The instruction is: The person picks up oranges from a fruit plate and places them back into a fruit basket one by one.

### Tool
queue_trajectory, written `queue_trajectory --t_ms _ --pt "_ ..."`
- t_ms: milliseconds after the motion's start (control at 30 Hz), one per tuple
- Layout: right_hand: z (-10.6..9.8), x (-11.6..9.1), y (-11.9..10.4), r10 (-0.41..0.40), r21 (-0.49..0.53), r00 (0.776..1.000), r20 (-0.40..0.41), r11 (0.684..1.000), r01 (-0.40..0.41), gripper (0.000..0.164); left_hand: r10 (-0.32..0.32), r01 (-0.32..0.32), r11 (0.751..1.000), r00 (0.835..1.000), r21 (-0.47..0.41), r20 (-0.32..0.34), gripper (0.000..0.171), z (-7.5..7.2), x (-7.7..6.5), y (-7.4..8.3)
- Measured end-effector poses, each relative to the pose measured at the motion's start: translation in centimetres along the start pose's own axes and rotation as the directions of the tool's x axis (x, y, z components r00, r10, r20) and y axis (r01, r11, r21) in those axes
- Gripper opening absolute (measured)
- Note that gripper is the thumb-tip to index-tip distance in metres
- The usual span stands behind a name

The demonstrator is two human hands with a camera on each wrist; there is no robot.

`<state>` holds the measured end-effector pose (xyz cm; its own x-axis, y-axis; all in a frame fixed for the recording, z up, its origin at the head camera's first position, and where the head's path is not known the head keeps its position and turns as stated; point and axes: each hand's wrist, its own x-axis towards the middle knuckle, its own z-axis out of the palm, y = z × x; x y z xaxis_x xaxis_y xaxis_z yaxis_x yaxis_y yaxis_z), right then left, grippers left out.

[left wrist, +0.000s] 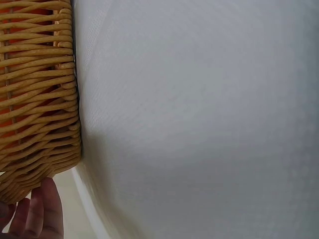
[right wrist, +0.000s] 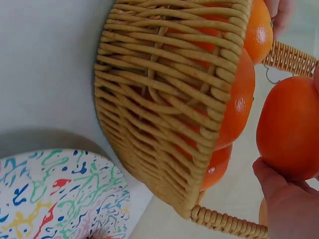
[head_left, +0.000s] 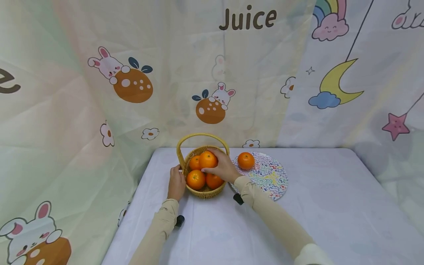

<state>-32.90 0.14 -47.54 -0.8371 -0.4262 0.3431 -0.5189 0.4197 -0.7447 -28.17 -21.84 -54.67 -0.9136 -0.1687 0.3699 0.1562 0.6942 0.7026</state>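
Observation:
A wicker basket (head_left: pixel 205 194) with a tall arched handle stands near the back of the table, with several oranges (head_left: pixel 196 179) inside. My right hand (head_left: pixel 222 167) grips another orange (head_left: pixel 208 159) between thumb and fingers over the basket. The right wrist view has this held orange (right wrist: pixel 290 129) apart from those in the basket, above the rim. At the basket's left side, my left hand (head_left: pixel 177 183) holds the rim by the handle's base. In the left wrist view its fingers (left wrist: pixel 50 204) touch the woven wall.
Right of the basket lies a round plate (head_left: pixel 273 175) with a multicoloured squiggle pattern, one orange (head_left: pixel 246 161) on its far left part. A white cloth covers the table (head_left: pixel 318 206). Printed fabric (head_left: pixel 185 44) hangs behind it and along the sides.

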Motion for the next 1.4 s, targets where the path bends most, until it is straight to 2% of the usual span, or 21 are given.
queue_trajectory --t_ms 300,700,1100,1400 --pt "1.1 0.6 0.2 0.002 -0.02 1.0 0.003 1.0 -0.002 0.082 -0.008 0.008 1.0 1.0 -0.007 -0.004 0.035 0.2 -0.2 -0.1" --pt "1.7 0.6 0.1 0.04 -0.053 0.999 0.004 0.998 -0.039 0.08 0.043 -0.044 0.999 0.999 -0.003 -0.024 0.034 0.3 -0.4 -0.1" --pt "1.7 0.6 0.3 0.079 -0.061 0.997 0.007 0.995 -0.078 0.088 0.012 -0.012 1.0 1.0 -0.002 0.007 0.037 0.3 0.0 -0.2" --pt "1.4 0.5 0.3 0.041 -0.035 0.999 -0.016 0.999 -0.041 0.086 0.039 -0.039 0.999 0.999 0.008 -0.015 0.035 0.1 0.0 -0.4"
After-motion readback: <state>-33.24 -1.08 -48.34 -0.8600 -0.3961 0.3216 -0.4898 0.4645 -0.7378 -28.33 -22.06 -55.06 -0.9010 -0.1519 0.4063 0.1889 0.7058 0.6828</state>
